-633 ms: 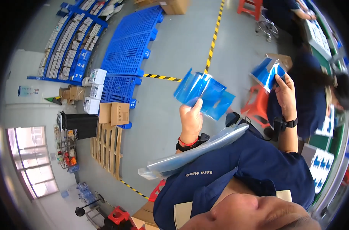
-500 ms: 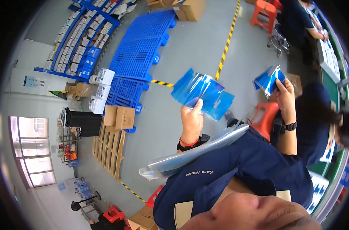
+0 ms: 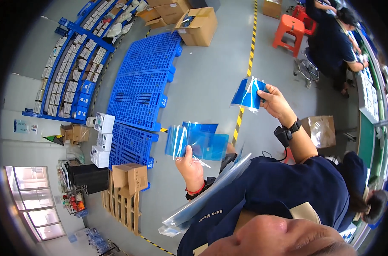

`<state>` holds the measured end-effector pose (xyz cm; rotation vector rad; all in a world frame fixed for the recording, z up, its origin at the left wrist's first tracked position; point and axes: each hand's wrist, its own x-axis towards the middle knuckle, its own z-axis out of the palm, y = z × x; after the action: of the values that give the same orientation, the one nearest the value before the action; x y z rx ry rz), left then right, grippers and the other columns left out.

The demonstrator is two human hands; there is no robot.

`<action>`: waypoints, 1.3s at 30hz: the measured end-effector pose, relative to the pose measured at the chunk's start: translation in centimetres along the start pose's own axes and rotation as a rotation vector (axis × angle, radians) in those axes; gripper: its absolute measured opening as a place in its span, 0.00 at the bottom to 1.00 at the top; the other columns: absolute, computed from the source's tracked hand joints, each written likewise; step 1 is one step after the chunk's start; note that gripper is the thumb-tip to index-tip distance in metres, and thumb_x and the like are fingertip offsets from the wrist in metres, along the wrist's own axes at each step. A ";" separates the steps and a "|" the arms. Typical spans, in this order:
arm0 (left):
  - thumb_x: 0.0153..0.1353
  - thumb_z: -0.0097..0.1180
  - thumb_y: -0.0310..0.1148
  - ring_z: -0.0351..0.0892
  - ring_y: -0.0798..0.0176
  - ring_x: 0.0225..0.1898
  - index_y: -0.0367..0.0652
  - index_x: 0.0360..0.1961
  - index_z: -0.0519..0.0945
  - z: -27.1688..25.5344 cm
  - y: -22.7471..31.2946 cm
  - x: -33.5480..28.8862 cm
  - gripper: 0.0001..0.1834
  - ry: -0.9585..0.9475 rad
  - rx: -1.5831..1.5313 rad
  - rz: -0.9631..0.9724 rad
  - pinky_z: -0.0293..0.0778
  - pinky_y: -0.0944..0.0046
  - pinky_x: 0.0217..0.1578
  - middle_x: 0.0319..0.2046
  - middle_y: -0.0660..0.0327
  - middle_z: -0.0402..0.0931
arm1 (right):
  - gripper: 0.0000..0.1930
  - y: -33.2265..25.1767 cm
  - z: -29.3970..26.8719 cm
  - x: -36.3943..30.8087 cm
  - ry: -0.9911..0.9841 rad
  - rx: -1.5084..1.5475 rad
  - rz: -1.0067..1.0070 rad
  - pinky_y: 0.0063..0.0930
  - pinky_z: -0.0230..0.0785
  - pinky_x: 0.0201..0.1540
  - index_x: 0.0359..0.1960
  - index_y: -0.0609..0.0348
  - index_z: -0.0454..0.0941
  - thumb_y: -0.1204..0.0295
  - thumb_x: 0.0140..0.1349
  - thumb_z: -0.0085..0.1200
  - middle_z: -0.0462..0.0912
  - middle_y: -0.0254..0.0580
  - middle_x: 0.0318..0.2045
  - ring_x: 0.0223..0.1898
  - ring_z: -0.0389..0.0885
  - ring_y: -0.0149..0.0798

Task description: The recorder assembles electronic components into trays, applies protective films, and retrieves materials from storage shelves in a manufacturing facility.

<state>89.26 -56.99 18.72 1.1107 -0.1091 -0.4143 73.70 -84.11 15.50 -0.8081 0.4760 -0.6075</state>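
Note:
My left hand is closed on several thin, see-through blue plastic film sheets, thumb on top, with glare along their left side. Higher up and to the right, my right hand pinches a smaller bunch of blue film sheets by its right edge. The two bunches are apart, both held in the air over the grey floor. A clear plastic sheet or bag lies along my left side, beside the left forearm; what holds it there is hidden.
Blue plastic pallets lie on the left, beside a wooden pallet bearing a cardboard box. At the far right, people sit along a green workbench. Orange stools and an open carton stand farther off.
My right hand has swung left with its film sheets, closer to the left hand's bunch. The left hand sits lower and farther left in view, its sheets turned more level. The whole view has shifted.

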 end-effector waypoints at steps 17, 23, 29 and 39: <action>0.56 0.52 0.20 0.74 0.65 0.42 0.32 0.45 0.73 5.7 -0.1 37.0 0.14 -0.099 -0.188 -0.065 0.68 0.64 0.45 0.42 0.58 0.75 | 0.11 4.6 -3.7 33.2 0.505 -0.361 0.179 0.27 0.74 0.29 0.43 0.70 0.68 0.80 0.59 0.42 0.75 0.39 0.31 0.28 0.77 0.33; 0.56 0.51 0.20 0.73 0.67 0.40 0.34 0.44 0.73 9.2 -1.6 51.7 0.13 -0.073 -0.204 -0.010 0.67 0.66 0.43 0.41 0.61 0.75 | 0.09 5.5 -4.6 52.0 0.385 -0.569 0.099 0.25 0.69 0.20 0.41 0.68 0.69 0.80 0.59 0.42 0.74 0.38 0.28 0.22 0.75 0.31; 0.55 0.53 0.23 0.72 0.69 0.36 0.34 0.41 0.74 11.4 -0.7 64.2 0.11 -0.023 -0.028 0.032 0.66 0.68 0.38 0.38 0.63 0.76 | 0.07 4.4 6.9 69.8 0.117 -0.683 0.049 0.21 0.63 0.20 0.37 0.66 0.72 0.80 0.57 0.44 0.73 0.33 0.23 0.20 0.69 0.27; 0.56 0.54 0.25 0.71 0.70 0.31 0.32 0.37 0.76 10.8 -2.1 84.6 0.09 0.071 0.267 -0.003 0.66 0.69 0.33 0.32 0.63 0.76 | 0.16 6.3 24.8 89.3 -0.280 -1.545 -0.379 0.41 0.69 0.41 0.41 0.58 0.76 0.81 0.50 0.45 0.78 0.58 0.34 0.38 0.76 0.58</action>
<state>163.32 -98.83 11.59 1.3872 -0.1027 -0.3694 156.09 -126.91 11.08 -2.4559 0.4881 -0.3685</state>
